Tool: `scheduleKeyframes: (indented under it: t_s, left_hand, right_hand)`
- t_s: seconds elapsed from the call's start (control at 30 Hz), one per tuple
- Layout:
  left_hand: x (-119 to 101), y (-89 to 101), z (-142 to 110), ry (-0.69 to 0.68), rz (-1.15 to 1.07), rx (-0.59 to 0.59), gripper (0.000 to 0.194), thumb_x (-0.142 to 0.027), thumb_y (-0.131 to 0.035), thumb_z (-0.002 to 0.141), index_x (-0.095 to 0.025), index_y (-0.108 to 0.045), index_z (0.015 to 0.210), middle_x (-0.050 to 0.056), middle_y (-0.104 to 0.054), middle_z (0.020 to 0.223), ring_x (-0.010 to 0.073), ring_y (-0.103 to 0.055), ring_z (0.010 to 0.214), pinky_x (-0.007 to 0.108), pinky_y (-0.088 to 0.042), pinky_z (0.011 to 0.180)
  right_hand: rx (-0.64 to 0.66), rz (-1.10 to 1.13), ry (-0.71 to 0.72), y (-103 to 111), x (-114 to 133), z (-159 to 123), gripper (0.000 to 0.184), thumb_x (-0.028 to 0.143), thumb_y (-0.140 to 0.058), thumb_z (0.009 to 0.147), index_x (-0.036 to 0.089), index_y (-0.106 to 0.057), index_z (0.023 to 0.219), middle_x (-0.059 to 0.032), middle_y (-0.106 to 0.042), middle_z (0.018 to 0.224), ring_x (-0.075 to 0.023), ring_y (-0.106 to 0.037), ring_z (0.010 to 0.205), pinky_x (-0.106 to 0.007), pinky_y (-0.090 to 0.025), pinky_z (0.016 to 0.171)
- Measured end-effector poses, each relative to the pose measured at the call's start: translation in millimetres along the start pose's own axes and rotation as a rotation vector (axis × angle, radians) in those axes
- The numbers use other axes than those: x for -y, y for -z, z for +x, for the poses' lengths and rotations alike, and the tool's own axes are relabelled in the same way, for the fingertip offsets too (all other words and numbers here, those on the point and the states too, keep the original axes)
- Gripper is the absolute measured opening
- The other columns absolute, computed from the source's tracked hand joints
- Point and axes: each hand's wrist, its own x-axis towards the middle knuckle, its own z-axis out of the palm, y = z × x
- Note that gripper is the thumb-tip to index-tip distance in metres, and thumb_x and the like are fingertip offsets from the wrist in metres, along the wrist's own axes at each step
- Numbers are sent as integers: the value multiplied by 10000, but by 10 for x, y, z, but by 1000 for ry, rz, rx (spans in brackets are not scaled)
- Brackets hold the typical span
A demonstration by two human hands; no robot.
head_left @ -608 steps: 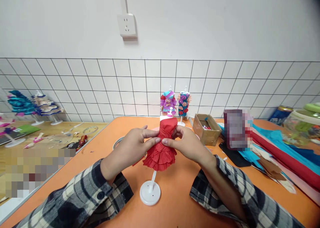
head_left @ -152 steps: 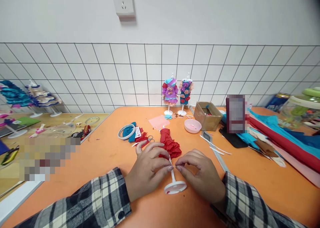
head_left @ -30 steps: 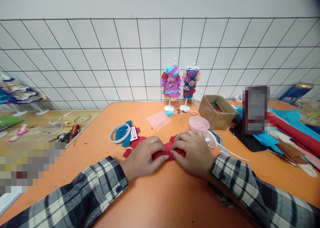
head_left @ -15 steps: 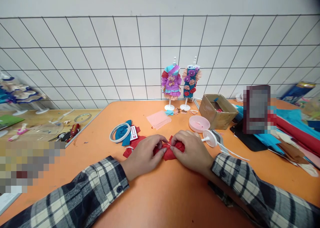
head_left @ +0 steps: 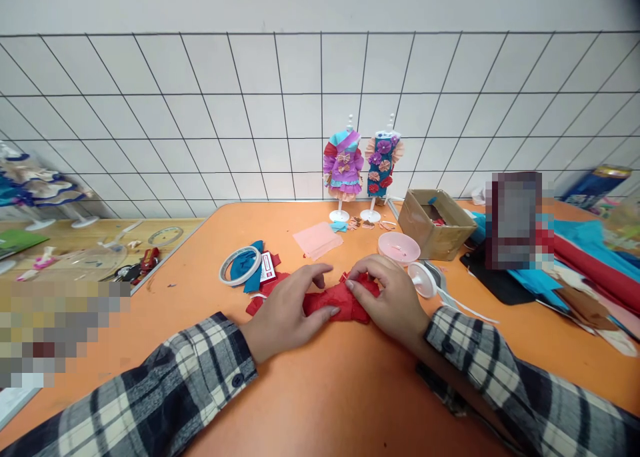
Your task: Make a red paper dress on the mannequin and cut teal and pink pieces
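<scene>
A crumpled red cloth piece (head_left: 330, 303) lies on the orange table between my hands. My left hand (head_left: 293, 303) spreads its thumb and index finger apart, with the thumb resting on the red cloth. Thumb and fingers of my right hand (head_left: 387, 293) pinch the cloth's upper right part. To the right, a white disc-footed stand (head_left: 423, 280) lies tipped over, its stem pointing toward my right hand; where that stem ends is hidden. More red cloth (head_left: 256, 303) lies behind my left wrist, near a roll of white tape (head_left: 223, 270) on blue cloth (head_left: 255, 280).
Two small dress forms (head_left: 343, 163) (head_left: 383, 163) in decorated outfits stand by the tiled wall. Near them are a pink sheet (head_left: 317, 240), a pink bowl (head_left: 399, 247) and a cardboard box (head_left: 443, 240). Folded fabrics (head_left: 540, 283) and a blurred-out upright object (head_left: 515, 220) occupy the right side.
My left index finger has lifted off the red cloth and opened away from the thumb. My right hand has shifted slightly, and more of the cloth shows between the hands.
</scene>
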Motion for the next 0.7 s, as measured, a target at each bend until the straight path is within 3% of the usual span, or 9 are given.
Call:
scheduleKeyframes:
  t_s: [0.13, 0.3, 0.47, 0.7]
  left_hand:
    - [-56, 70, 22, -32, 3, 77, 268, -380, -690, 811, -178, -615, 970, 78, -629, 957, 215, -601, 875, 355, -491, 776]
    - [-74, 91, 22, -203, 68, 38, 41, -239, -660, 823, -212, -688, 837, 47, -639, 860, 198, -578, 829, 380, -455, 799]
    - [-32, 105, 22, -398, 123, -29, 101, -160, -621, 831, -221, -699, 854, 30, -644, 747, 178, -561, 755, 340, -474, 728]
    - [-20, 103, 39, -407, 80, 25, 126, -147, -581, 866, -203, -693, 874, 59, -665, 823, 147, -621, 734, 261, -514, 653]
  right_hand:
    - [-10, 6, 74, 34, 13, -17, 36, 226, -616, 850, 218, -630, 818, -26, -670, 857, -197, -571, 833, -351, -401, 773]
    - [41, -25, 101, 64, 16, -32, 49, 233, -626, 859, 230, -667, 833, -29, -676, 930, -202, -562, 890, -366, -382, 805]
    - [199, -51, 201, 51, -27, -60, 74, 232, -639, 876, 261, -706, 859, -7, -677, 965, -188, -536, 910, -355, -342, 803]
    - [236, -156, 207, 43, 17, -71, 95, 198, -632, 874, 255, -699, 838, 8, -689, 876, -174, -525, 858, -359, -281, 774]
